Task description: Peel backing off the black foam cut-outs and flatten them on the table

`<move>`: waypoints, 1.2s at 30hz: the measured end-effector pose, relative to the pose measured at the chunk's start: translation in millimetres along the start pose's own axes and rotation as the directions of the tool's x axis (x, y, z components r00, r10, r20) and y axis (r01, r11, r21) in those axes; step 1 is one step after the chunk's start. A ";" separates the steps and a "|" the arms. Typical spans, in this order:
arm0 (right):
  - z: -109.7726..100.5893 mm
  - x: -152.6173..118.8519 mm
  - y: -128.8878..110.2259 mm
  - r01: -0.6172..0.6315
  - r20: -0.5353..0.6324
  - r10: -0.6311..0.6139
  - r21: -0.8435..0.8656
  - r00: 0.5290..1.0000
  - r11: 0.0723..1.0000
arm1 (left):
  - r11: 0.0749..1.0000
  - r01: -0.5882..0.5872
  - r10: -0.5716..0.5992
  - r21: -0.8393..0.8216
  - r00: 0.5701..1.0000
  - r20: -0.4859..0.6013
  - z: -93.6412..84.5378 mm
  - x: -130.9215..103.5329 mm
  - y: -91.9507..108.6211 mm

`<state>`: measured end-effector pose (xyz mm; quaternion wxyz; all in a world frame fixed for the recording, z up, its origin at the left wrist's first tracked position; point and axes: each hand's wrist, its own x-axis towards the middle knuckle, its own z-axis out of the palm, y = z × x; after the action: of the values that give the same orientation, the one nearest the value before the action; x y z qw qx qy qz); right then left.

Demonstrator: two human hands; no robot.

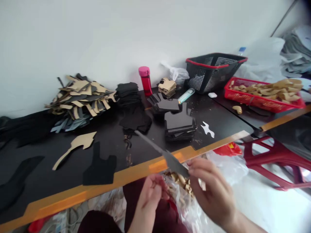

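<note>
My right hand (211, 191) pinches a grey flat cut-out piece (176, 165) at its wide end, in front of the table's edge. The piece is seen nearly edge-on, its long narrow strip slanting up to the left over the tabletop. My left hand (152, 197) is just left of it, below the edge, apart from the piece. Its fingers are curled in towards the thumb; whatever is in them, if anything, is hidden. Nearest on the table are a stack of grey cut-outs (179, 121), a black cut-out (100, 165) and a tan cut-out (79, 144).
The black table (145, 147) has orange tape along its front edge. A heap of cut-outs (82, 97), a pink-capped bottle (145, 81), a black basket (211, 71) and a red tray (262, 95) stand behind. Below right are a plastic bag (191, 207) of tan scraps and a red stool (272, 161).
</note>
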<state>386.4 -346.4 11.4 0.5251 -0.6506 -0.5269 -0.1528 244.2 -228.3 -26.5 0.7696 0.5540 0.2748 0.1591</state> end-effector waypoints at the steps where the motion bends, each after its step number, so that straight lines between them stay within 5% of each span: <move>1: 9.8 -1.4 -8.0 0.103 0.054 -0.102 -0.019 0.993 0.994 | 0.992 -0.034 0.027 -0.118 0.998 -0.061 -8.4 -7.9 16.7; 5: 51.8 -0.1 -40.5 0.373 0.287 -0.372 0.054 0.883 0.926 | 0.976 -0.105 0.057 -0.192 0.969 -0.242 -41.0 -30.7 48.7; 8: 78.0 1.6 -58.2 0.422 0.402 -0.429 0.111 0.809 0.900 | 0.985 -0.139 0.089 -0.098 0.914 -0.397 -69.9 -45.3 48.3; 10: 91.8 -0.6 -62.5 0.370 0.424 -0.389 0.130 0.818 0.920 | 0.983 -0.169 0.119 -0.067 0.876 -0.467 -91.1 -56.8 45.4; 13: 112.0 -5.0 -62.7 0.002 0.463 -0.077 0.161 0.883 0.987 | 0.976 -0.180 0.114 -0.123 0.901 -0.418 -119.9 -73.0 43.0; 14: 119.7 -5.5 -63.3 -0.196 0.508 0.071 0.198 0.859 0.960 | 0.970 -0.180 0.107 -0.161 0.918 -0.382 -127.7 -76.7 42.7; 16: 136.6 -4.6 -66.6 -0.540 0.620 0.273 0.294 0.736 0.788 | 0.950 -0.209 0.113 -0.231 0.923 -0.368 -141.2 -79.5 42.4; 19: 163.6 0.3 -74.4 -0.731 0.668 0.380 0.376 0.639 0.569 | 0.945 -0.271 0.157 -0.182 0.867 -0.473 -161.8 -71.6 43.6; 24: 200.4 11.8 -78.8 -0.737 0.573 0.493 0.341 0.655 0.584 | 0.947 -0.231 0.318 0.222 0.758 -0.569 -200.4 -41.6 56.4; 29: 215.7 21.0 -72.3 -0.608 0.439 0.474 0.238 0.763 0.757 | 0.960 -0.197 0.266 0.198 0.864 -0.428 -209.8 -27.2 69.8; 33: 221.6 22.0 -66.6 -0.656 0.509 0.481 0.244 0.714 0.714 | 0.976 -0.187 0.216 0.115 0.903 -0.371 -212.3 -21.0 68.0; 36: 228.7 19.4 -63.7 -0.658 0.481 0.520 0.173 0.706 0.733 | 0.943 -0.146 0.267 0.299 0.868 -0.418 -220.1 -10.8 63.7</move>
<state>259.1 -149.9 -32.7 0.5281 -0.7044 -0.4009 0.2533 107.5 -44.4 -15.7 0.5838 0.6231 0.4036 0.3285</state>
